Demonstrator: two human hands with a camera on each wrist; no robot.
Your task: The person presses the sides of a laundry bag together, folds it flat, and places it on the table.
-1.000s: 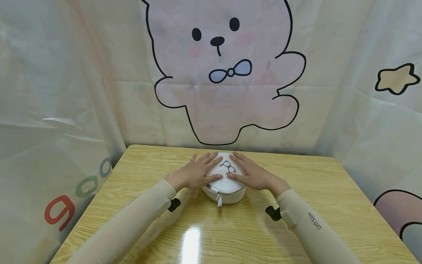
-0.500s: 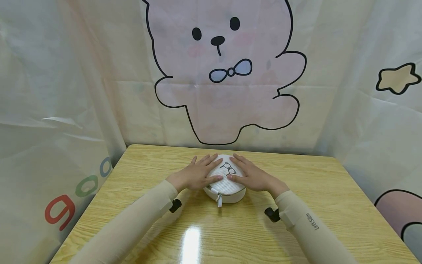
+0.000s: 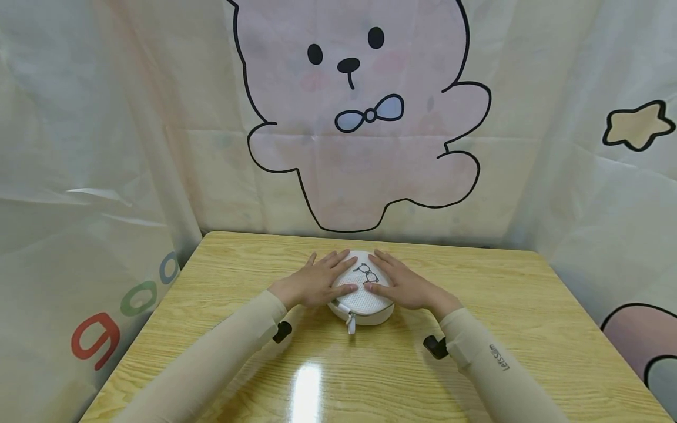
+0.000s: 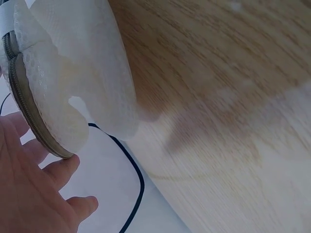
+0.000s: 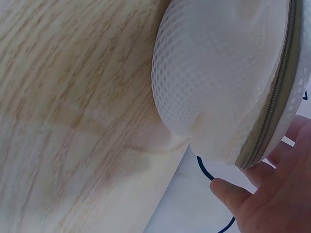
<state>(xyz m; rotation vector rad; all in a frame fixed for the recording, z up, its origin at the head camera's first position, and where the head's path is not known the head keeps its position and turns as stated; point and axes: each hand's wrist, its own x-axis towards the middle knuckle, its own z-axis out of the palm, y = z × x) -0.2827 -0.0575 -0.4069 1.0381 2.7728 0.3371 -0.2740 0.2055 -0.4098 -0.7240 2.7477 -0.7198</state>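
A round white mesh laundry bag (image 3: 366, 302) stands on the wooden table, its top printed with a small dark line drawing. Its zipper pull (image 3: 351, 323) hangs at the front. My left hand (image 3: 312, 284) rests on the bag's left side, fingers spread and mostly straight. From the right, my right hand (image 3: 411, 286) lies on the top in the same way, the two thumbs pointing toward each other. Both wrist views show the bag's mesh side bulging below a closed beige zipper (image 5: 269, 104), with fingers touching the upper part. What is inside is hidden.
The wooden table (image 3: 476, 329) extends around the bag, with a light reflection near the front. Behind it hangs a curtain (image 3: 349, 170) printed with a bear. More printed cloth (image 3: 79, 235) encloses the left and right sides.
The bag's top has sunk slightly and its far edge sits a little nearer to me. Both hands have moved down with it, staying spread on the top.
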